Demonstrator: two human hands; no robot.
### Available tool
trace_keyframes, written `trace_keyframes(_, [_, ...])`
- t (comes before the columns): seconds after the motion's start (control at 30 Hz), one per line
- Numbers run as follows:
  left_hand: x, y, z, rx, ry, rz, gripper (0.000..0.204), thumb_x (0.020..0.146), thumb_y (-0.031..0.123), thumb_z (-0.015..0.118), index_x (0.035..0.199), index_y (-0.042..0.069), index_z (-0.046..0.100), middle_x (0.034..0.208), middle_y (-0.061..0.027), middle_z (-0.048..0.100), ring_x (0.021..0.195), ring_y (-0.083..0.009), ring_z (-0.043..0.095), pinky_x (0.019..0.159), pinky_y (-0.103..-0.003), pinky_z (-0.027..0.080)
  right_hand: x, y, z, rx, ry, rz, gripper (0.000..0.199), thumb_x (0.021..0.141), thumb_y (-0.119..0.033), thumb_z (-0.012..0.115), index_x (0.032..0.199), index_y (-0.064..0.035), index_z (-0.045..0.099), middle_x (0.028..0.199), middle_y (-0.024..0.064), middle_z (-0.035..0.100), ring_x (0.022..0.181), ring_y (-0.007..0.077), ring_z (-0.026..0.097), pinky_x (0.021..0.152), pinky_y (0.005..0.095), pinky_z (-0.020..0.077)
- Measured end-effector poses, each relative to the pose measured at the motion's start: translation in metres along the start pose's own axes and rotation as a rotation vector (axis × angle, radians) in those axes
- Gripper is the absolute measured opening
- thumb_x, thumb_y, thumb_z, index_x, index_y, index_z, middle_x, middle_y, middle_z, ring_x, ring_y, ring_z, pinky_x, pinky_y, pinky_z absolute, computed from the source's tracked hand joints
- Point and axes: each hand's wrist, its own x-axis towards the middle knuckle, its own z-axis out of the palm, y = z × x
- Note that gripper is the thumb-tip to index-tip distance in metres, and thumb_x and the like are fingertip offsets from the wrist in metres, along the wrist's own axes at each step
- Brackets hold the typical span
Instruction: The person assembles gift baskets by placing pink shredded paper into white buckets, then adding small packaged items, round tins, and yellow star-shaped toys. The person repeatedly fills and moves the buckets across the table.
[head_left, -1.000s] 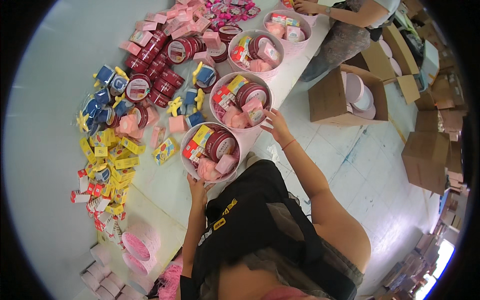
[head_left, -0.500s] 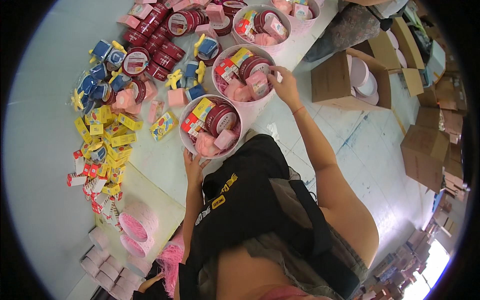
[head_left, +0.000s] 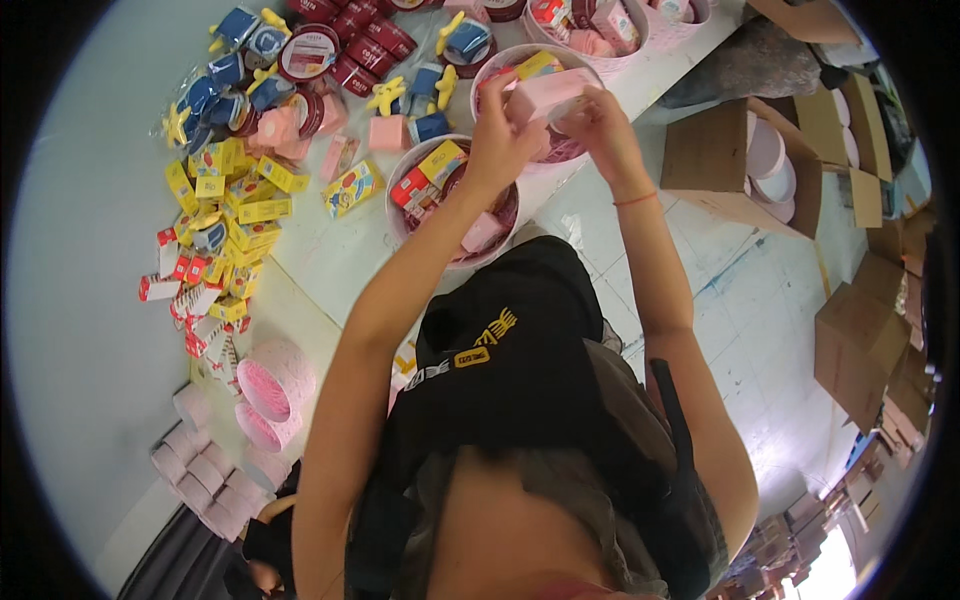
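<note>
Pale counter [head_left: 340,250], yellow cartons [head_left: 264,210] nr L edge, pinkish bucket [head_left: 548,175] by R edge; pink box [head_left: 550,92] over bucket btwn L hand [head_left: 497,145] & R hand [head_left: 612,138], each grip clamped on box.

A black apron [head_left: 535,345] covers the person's front in soft folds. Printed lettering [head_left: 497,328] slants over the apron's left part: yellow at the upper end, white at the lower, a small yellow block [head_left: 472,357] between. Right of the apron shows grey-brown fabric [head_left: 632,405] (sheer, almost gauzy) beside a black strap [head_left: 672,415]. Beyond the apron, a thin red cord [head_left: 635,200] circles the right wrist [head_left: 632,188].
</note>
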Motion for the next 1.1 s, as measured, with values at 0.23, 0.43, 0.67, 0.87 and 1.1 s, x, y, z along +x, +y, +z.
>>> trace_keyframes(0.23, [0.044,-0.056,0.031,0.689,-0.464,-0.067,0.048,0.081,0.022,0.071,0.122,0.003,0.053,0.112,-0.0254,0.065,0.104,-0.0412,0.063,0.089,-0.047,0.049,-0.074,-0.019,-0.083,-0.219,0.47,-0.155,0.038,0.097,-0.03,0.058,0.123,-0.0027,0.059,0.126,0.0097,0.059,0.111,0.0227,0.059,0.091,0.0348,0.048])
trace_keyframes(0.43, [0.044,-0.087,0.036,0.782,-0.6,-0.151,0.044,0.083,0.024,0.07,0.119,0.003,0.055,0.11,-0.0251,0.064,0.101,-0.0407,0.063,0.086,-0.05,0.049,-0.128,0.007,-0.128,-0.193,0.617,-0.049,0.032,0.096,-0.028,0.061,0.117,-0.0042,0.061,0.118,0.008,0.063,0.108,0.0213,0.061,0.09,0.0334,0.0476])
trace_keyframes(0.67, [0.004,-0.057,0.042,1.096,-0.318,0.233,0.052,0.083,0.029,0.071,0.126,0.005,0.056,0.11,-0.0159,0.056,0.1,-0.0348,0.054,0.089,-0.049,0.041,-0.106,0.022,-0.11,-0.313,0.496,0.053,0.034,0.096,-0.027,0.061,0.119,-0.0035,0.06,0.118,0.0095,0.064,0.106,0.0204,0.062,0.088,0.0312,0.0484])
trace_keyframes(0.87, [-0.03,-0.054,0.025,0.984,-0.239,0.238,0.062,0.089,0.023,0.063,0.144,0.005,0.042,0.151,-0.0224,0.032,0.138,-0.0417,0.032,0.112,-0.053,0.024,-0.05,0.016,-0.082,-0.409,0.393,-0.076,0.026,0.094,-0.024,0.064,0.111,-0.0051,0.065,0.108,0.0038,0.066,0.095,0.0139,0.062,0.079,0.0288,0.0507])
trace_keyframes(1.1, [-0.153,-0.036,-0.074,0.681,0.243,0.046,0.046,0.093,0.015,0.057,0.138,0.004,0.051,0.15,-0.0248,0.033,0.137,-0.0398,0.034,0.112,-0.049,0.026,-0.041,0.012,-0.015,-1.156,0.167,-0.586,0.038,0.083,-0.016,0.073,0.116,-0.001,0.061,0.116,0.0162,0.061,0.109,0.0321,0.059,0.093,0.0408,0.0487])
